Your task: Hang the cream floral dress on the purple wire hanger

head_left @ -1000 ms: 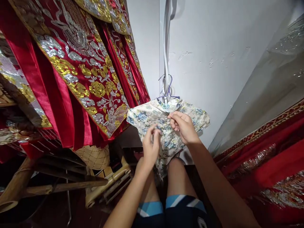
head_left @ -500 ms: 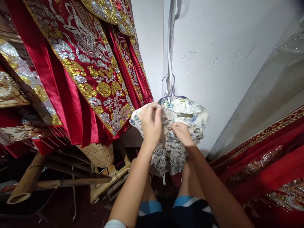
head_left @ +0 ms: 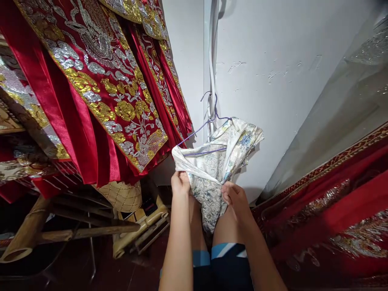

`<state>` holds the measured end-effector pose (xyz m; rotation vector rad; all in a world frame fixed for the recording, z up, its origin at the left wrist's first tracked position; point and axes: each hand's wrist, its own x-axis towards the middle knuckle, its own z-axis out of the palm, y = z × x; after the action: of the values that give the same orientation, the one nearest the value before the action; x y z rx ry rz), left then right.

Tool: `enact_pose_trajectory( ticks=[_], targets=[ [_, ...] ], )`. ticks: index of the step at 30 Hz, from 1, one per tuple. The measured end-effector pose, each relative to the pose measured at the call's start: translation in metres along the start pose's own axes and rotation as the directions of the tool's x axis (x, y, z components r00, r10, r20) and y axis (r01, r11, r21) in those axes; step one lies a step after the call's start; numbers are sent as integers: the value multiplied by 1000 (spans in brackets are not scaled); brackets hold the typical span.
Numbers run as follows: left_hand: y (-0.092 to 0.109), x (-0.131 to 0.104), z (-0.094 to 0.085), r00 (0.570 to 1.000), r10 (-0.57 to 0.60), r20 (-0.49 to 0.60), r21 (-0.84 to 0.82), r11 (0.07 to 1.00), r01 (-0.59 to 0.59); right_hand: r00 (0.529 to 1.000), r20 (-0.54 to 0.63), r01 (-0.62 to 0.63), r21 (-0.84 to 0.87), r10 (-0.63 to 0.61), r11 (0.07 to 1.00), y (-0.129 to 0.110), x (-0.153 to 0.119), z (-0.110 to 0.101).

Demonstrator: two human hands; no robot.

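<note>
A pale blouse-like garment (head_left: 209, 190) with a blue and grey floral print hangs on a thin purple hanger (head_left: 216, 114). Its left shoulder has slid low along the hanger's arm, and the neckline gapes so the inside shows. My left hand (head_left: 180, 184) is closed on the garment's left side, below that shoulder; the fingertips are partly behind the cloth. With closed fingers, my right hand (head_left: 233, 193) pinches the front edge at the right, at the bottom of the neckline. The hanger hook sits beside a white strap (head_left: 212, 60) on the wall.
Red costumes with gold and silver sequins (head_left: 121, 101) hang at the left. Below them are a bamboo frame (head_left: 91, 232) and a woven basket-like object (head_left: 123, 196). More red embroidered cloth (head_left: 339, 210) lies at the right. A white wall (head_left: 266, 48) stands in front.
Both hands have moved lower on the garment, the left from its top shoulder to its side. The neckline is now spread, baring the hanger's left arm. The view has shifted slightly.
</note>
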<state>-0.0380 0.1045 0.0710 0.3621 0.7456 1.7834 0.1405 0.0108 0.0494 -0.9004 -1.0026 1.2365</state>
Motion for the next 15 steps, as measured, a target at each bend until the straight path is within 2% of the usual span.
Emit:
enact_pose_trajectory(
  ticks=[3, 5, 7, 9, 11, 12, 14, 15],
  targets=[
    [-24, -17, -8, 998, 11, -59, 74, 997, -7, 999, -45, 17, 85, -13, 996, 6, -11, -10],
    [-33, -24, -13, 994, 102, -37, 221, 971, -91, 998, -59, 34, 84, -30, 996, 6, -15, -14],
    [-35, -28, -17, 970, 222, 97, 430, 870, -242, 994, -96, 58, 64, -52, 996, 4, -18, -15],
    [-30, -28, -20, 928, 249, 278, 617, 694, -371, 987, -145, 75, 55, -67, 996, 0, -20, -15],
    [-23, -27, -20, 912, 152, 382, 753, 520, -402, 982, -177, 77, 66, -64, 995, -2, -21, -14],
    [-21, -26, -20, 911, 80, 405, 795, 462, -394, 981, -186, 67, 66, -54, 996, -2, -21, -14],
    [-20, -27, -18, 899, -58, 434, 828, 419, -373, 979, -201, 36, 49, -25, 998, 2, -22, -16],
    [-22, -28, -16, 883, -111, 456, 816, 448, -365, 980, -201, 15, 33, -8, 999, 6, -22, -18]
  ],
)
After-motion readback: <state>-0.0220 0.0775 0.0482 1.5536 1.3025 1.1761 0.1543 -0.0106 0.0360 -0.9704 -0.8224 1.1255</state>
